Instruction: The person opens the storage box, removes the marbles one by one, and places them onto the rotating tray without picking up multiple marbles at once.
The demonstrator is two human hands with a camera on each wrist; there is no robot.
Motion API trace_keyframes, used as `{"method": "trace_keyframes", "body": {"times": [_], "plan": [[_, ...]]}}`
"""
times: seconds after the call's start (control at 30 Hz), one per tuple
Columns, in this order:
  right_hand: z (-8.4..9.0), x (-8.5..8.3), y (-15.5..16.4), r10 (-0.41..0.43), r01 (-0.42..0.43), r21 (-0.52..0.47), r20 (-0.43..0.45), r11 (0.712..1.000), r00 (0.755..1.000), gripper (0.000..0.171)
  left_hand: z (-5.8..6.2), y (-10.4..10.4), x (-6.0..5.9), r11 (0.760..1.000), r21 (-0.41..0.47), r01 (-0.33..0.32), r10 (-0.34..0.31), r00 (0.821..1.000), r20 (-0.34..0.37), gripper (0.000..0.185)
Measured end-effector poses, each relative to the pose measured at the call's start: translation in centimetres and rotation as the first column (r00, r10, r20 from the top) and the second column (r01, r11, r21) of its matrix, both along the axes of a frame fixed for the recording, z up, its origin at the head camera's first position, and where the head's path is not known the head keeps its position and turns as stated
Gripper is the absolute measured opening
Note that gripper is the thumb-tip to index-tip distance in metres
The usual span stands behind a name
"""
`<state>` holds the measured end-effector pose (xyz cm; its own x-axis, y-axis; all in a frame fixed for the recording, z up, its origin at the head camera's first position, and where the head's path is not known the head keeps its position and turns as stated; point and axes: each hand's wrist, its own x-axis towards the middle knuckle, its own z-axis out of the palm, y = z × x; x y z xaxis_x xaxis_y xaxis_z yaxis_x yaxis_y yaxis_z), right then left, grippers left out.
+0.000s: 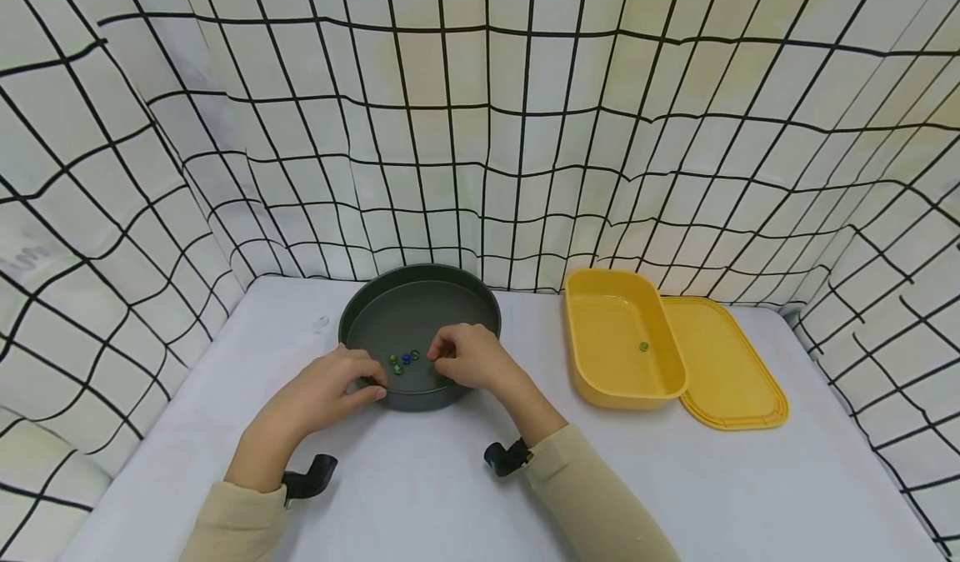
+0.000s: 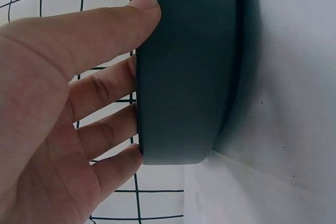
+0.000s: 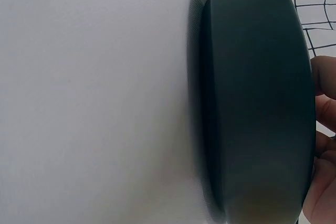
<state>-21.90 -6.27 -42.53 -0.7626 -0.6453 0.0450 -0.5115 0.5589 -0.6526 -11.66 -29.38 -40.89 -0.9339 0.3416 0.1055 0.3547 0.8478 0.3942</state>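
Note:
A dark grey round pan (image 1: 420, 308) stands on the white table, with several small green and blue marbles (image 1: 402, 361) on its floor near the front wall. My left hand (image 1: 375, 381) grips the pan's front-left rim, thumb on the outer wall (image 2: 184, 77) and fingers (image 2: 105, 129) over the rim inside. My right hand (image 1: 441, 353) reaches into the pan just right of the marbles, its fingertips curled together; whatever lies between them is hidden. The right wrist view shows only the pan's outer wall (image 3: 257, 103) and some fingers (image 3: 324, 129) behind it.
A yellow tub (image 1: 592, 378) stands right of the pan with one green marble (image 1: 642, 346) inside. Its yellow lid (image 1: 727, 370) lies flat against the tub's right side. Grid-patterned cloth walls (image 1: 480, 128) close in the table at the back and both sides.

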Motion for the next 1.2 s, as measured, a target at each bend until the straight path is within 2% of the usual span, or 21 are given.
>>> {"method": "trace_keyframes", "body": {"times": [0.27, 0.6, 0.73, 0.87, 0.97, 1.03, 1.13, 1.2], "plan": [[0.1, 0.1, 0.0, 0.001, -0.001, 0.021, -0.002, 1.0, 1.0, 0.01, -0.1, 0.0, 0.0, 1.0, -0.009, 0.0, 0.0, 1.0, -0.007, 0.01], [0.6, 0.2, -0.3, 0.032, -0.031, 0.113, -0.009, 0.993, 0.999, 0.009, 0.0, -0.1, 0.0, 1.0, -0.011, 0.004, -0.004, 1.0, -0.008, 0.01], [0.6, 0.2, -0.4, 0.02, -0.018, 0.104, -0.02, 0.994, 1.0, 0.007, 0.0, -0.1, 0.0, 1.0, -0.006, -0.004, 0.004, 1.0, 0.002, 0.009], [0.4, 0.2, -0.2, 0.0, 0.0, 0.011, -0.015, 1.0, 1.0, 0.005, 0.1, -0.2, -0.1, 1.0, -0.017, -0.017, 0.017, 1.0, 0.006, 0.01], [0.3, 0.1, 0.4, 0.009, -0.003, -0.131, 0.041, 0.991, 0.999, 0.005, 0.2, -0.2, -0.1, 1.0, -0.02, -0.016, 0.016, 1.0, 0.003, 0.01], [0.3, 0.2, 1.3, 0.029, -0.003, -0.244, 0.105, 0.97, 0.994, 0.007, 0.2, -0.1, -0.1, 1.0, -0.022, -0.008, 0.009, 1.0, 0.004, 0.01], [0.7, 0.3, 3.4, 0.05, 0.02, -0.385, 0.17, 0.923, 0.984, 0.008, 0.2, -0.1, 0.0, 1.0, -0.024, -0.001, 0.001, 1.0, 0.001, 0.009], [1.8, 0.6, 5.3, 0.053, 0.043, -0.442, 0.203, 0.896, 0.978, 0.01, 0.1, -0.1, 0.1, 1.0, -0.027, -0.001, 0.001, 1.0, 0.0, 0.009]]}}
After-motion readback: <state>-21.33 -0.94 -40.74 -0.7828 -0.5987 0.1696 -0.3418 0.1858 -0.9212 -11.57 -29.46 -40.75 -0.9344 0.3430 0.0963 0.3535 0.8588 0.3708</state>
